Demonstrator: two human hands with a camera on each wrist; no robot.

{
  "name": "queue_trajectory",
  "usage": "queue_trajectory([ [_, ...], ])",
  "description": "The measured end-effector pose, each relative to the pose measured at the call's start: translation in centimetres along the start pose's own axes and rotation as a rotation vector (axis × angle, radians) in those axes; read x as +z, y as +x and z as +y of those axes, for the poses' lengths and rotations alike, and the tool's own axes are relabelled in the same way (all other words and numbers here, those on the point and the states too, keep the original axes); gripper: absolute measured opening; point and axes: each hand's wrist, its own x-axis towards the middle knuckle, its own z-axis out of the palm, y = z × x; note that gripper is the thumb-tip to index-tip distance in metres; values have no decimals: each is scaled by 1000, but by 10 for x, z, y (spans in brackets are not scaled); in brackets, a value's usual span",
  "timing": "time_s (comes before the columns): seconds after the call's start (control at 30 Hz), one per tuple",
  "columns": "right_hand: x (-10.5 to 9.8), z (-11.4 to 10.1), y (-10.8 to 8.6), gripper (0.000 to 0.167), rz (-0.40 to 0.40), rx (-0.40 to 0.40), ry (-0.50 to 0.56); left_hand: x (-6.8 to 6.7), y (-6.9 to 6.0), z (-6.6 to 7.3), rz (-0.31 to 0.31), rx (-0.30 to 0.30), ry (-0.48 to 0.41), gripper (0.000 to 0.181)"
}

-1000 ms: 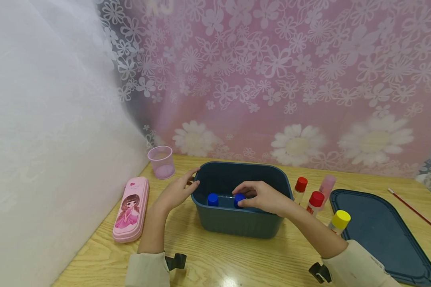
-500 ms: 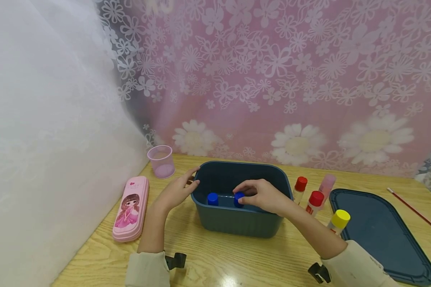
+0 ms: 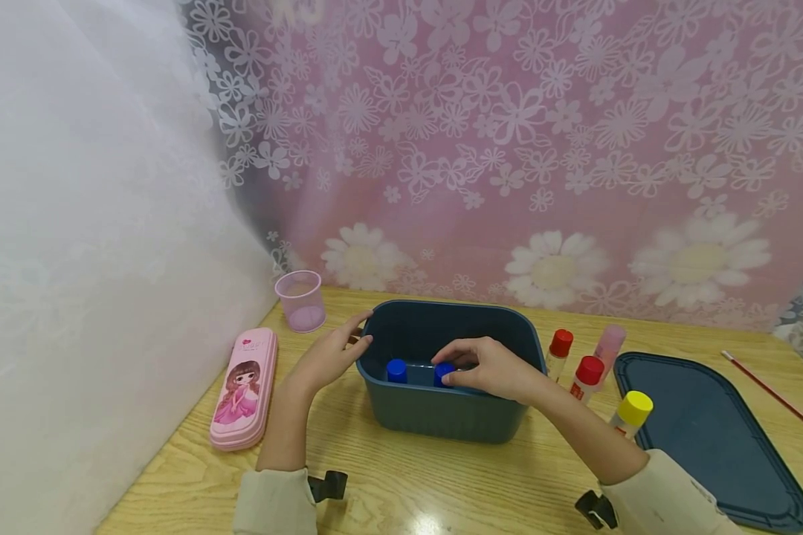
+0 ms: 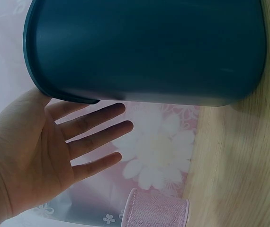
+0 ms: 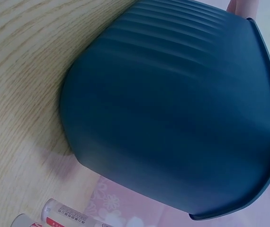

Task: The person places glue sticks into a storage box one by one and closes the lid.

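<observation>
Clock taken from the bin's centre, 12 at the far side. Dark blue-green bin (image 3: 444, 417) stands upright on the wooden table (image 3: 388, 490). Inside: left blue cap (image 3: 396, 371) toward 9; right blue cap (image 3: 444, 369) near centre, at 6. Whatever lies beneath the caps is hidden by the bin's front wall.

Right hand (image 3: 498, 368) reaches in from 4; grip narrow, thumb and fingers pinching the right blue cap. Left hand (image 3: 326, 359) touches the rim at 9; grip wide, fingers extended along the outside.

Around: pink case (image 3: 244, 394) at 8–9, purple mesh cup (image 3: 305, 316) at 10, two red-capped bottles (image 3: 589, 371) at 3, yellow-capped bottle (image 3: 634, 409) and dark lid (image 3: 716, 446) at 4.
</observation>
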Motion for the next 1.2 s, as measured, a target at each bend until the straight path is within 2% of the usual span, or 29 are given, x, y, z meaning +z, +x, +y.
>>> queue_trajectory([
  [0.47,-3,-1,-1,28,-47,-17,-48,0,0,0,-5,-3,0,51],
  [0.73,-15,-3,-10,30,-19,-28,-27,0,1,1,-10,2,2,51],
  [0.97,-40,-14,-36,35,40,-20,0,0,1,2,-17,-4,-5,51],
  [1.2,-66,-24,-74,34,131,26,19,-1,0,1,-16,5,-9,50],
])
